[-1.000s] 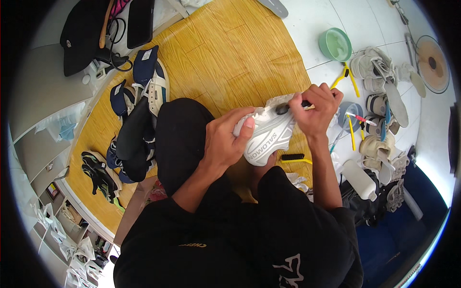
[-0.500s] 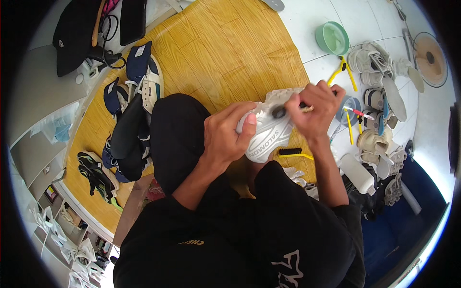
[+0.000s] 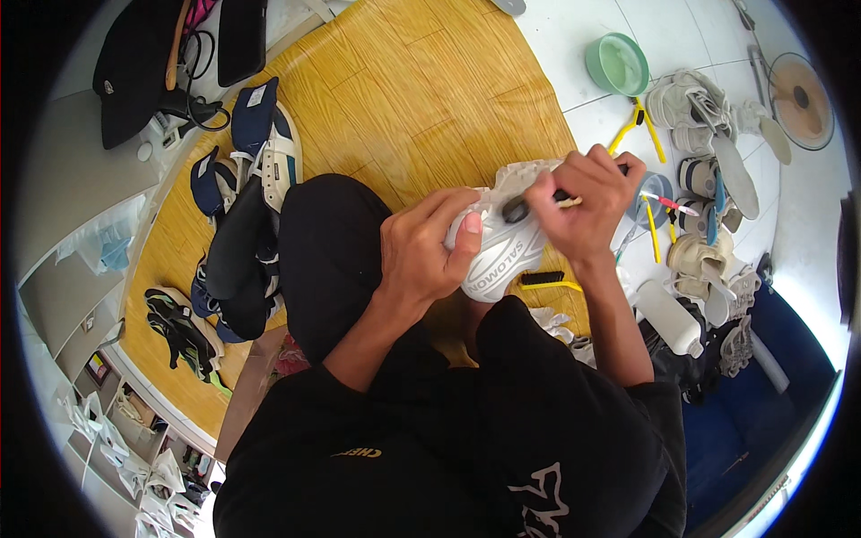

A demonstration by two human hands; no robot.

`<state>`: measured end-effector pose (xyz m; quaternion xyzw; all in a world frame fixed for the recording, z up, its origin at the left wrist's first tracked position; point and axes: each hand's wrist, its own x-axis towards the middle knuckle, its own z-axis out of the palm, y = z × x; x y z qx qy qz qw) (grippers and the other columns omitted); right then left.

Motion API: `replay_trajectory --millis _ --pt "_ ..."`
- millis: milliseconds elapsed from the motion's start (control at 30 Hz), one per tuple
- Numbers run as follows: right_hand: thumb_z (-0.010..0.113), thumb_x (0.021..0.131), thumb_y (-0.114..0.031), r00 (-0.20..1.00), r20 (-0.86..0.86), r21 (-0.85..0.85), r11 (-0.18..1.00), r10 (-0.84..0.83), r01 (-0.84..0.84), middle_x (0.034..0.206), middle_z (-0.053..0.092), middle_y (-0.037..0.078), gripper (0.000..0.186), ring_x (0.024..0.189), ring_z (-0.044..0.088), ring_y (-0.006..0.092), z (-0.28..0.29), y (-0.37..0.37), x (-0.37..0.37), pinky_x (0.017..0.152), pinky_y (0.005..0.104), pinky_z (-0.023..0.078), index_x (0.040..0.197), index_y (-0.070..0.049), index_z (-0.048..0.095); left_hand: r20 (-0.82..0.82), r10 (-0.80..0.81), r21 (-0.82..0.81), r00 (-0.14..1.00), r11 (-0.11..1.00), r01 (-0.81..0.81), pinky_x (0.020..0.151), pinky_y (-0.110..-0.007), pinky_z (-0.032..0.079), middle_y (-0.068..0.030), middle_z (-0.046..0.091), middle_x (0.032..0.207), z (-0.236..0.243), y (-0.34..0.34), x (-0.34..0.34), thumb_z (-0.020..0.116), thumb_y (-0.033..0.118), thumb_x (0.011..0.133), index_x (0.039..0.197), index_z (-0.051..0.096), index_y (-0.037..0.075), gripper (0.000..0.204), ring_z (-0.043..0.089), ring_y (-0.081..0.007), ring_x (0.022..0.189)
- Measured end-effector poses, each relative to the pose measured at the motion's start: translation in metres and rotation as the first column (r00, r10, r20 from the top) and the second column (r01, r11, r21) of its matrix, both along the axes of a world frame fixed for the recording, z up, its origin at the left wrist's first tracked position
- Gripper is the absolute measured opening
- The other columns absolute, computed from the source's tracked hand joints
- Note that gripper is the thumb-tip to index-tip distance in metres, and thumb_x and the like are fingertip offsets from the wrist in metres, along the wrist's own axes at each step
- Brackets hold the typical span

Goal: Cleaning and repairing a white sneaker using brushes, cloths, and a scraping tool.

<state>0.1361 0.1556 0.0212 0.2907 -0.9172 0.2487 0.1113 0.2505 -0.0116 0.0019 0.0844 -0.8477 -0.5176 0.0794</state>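
My left hand grips one end of a white shoe above my lap, its thumb lying along the upper. In the fist of my right hand is a brush with a dark handle, its dark rounded end against the top of the shoe. The fingers partly cover the handle, and bristles cannot be made out. Below the shoe, a yellow brush with black bristles lies on the wood-patterned mat.
Right, on white tiles, are a green bowl, a yellow brush, a clear cup, a white bottle and several shoes. A fan stands beyond. Left are navy-and-cream shoes, black shoes and shelves.
The brush end has shifted slightly left along the shoe, and my right hand has moved a little with it. My left hand keeps its grip on the shoe.
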Motion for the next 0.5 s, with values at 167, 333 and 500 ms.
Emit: replay_trajectory --millis 167,333,500 --pt "0.066 0.065 -0.010 1.000 -0.010 0.005 1.000 0.014 -0.014 0.054 0.044 0.001 0.026 0.057 0.043 0.0177 -0.005 0.008 -0.003 0.075 0.0369 0.028 0.051 -0.009 0.044 -0.031 -0.002 -0.018 1.000 1.000 0.002 0.068 -0.037 0.056 -0.0140 0.071 0.093 -0.004 0.000 0.001 0.060 0.023 0.088 0.098 0.070 0.000 0.027 0.070 -0.0322 0.078" --pt "0.066 0.065 -0.010 0.999 -0.022 -0.044 0.998 0.050 -0.051 0.055 0.045 0.001 0.026 0.056 0.043 0.0177 0.006 -0.003 0.001 0.075 0.0370 0.028 0.052 -0.008 0.044 -0.025 -0.019 -0.052 0.999 0.998 0.018 0.068 -0.037 0.056 -0.0138 0.071 0.095 0.001 0.000 0.000 0.061 0.023 0.088 0.098 0.070 0.000 0.027 0.070 -0.0318 0.078" --pt "0.066 0.065 -0.009 0.999 0.011 -0.027 0.999 0.047 -0.047 0.055 0.044 0.001 0.024 0.056 0.043 0.0181 0.008 -0.002 0.009 0.074 0.0375 0.028 0.052 -0.009 0.046 -0.029 -0.030 -0.100 0.999 0.995 0.027 0.069 -0.037 0.056 -0.0135 0.071 0.096 0.000 0.002 0.000 0.060 0.024 0.088 0.098 0.071 0.001 0.027 0.070 -0.0313 0.079"
